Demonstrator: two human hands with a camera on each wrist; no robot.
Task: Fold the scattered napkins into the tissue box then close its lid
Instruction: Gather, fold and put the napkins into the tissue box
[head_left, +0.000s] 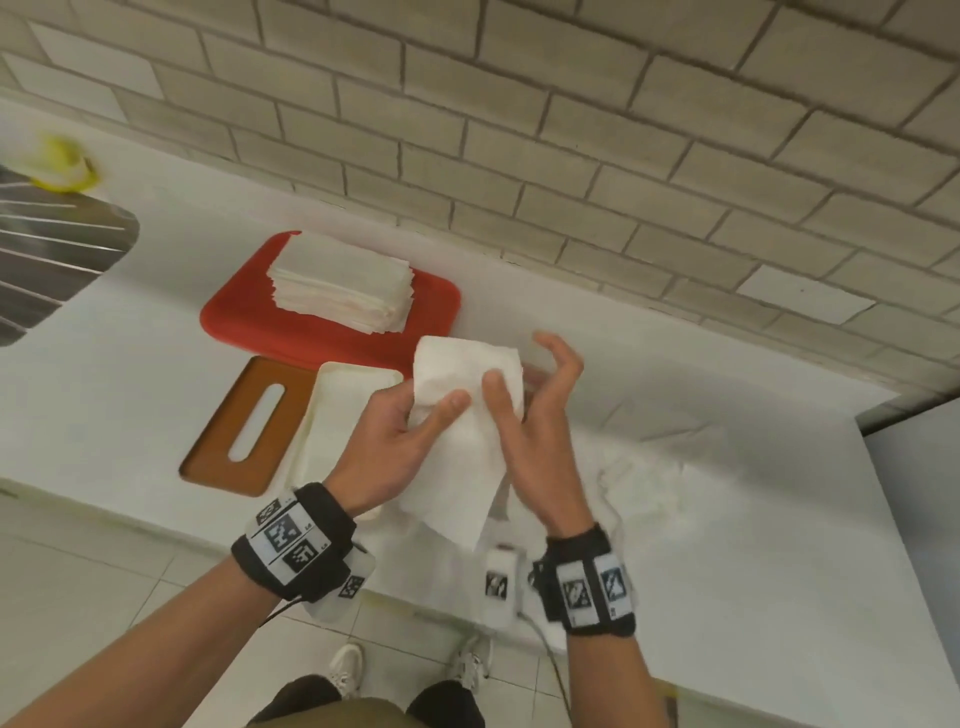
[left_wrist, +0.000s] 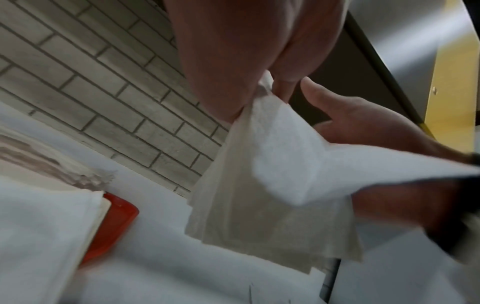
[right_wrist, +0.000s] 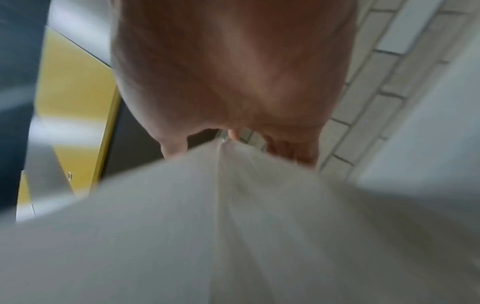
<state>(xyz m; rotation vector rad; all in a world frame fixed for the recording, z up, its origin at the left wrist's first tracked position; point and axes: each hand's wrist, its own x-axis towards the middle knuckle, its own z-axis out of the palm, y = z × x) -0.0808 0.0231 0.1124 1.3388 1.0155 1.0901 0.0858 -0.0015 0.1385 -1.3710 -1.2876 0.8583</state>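
Note:
I hold one white napkin (head_left: 457, 447) above the counter with both hands. My left hand (head_left: 431, 415) grips its upper left part, thumb on top. The thumb of my right hand (head_left: 519, 379) presses the napkin from the front, with the fingers curled behind it. The napkin (left_wrist: 272, 174) hangs down in loose folds, and it (right_wrist: 233, 226) fills the lower half of the right wrist view. The open cream tissue box (head_left: 332, 384) lies under my left hand, partly hidden. Its brown slotted lid (head_left: 249, 426) lies flat to the left of the box.
A red tray (head_left: 436, 306) against the brick wall carries a stack of folded napkins (head_left: 343, 280). Crumpled napkins (head_left: 644, 483) lie on the white counter to my right. A steel sink (head_left: 52, 249) and a yellow sponge (head_left: 57, 161) are at far left. The counter edge runs below my wrists.

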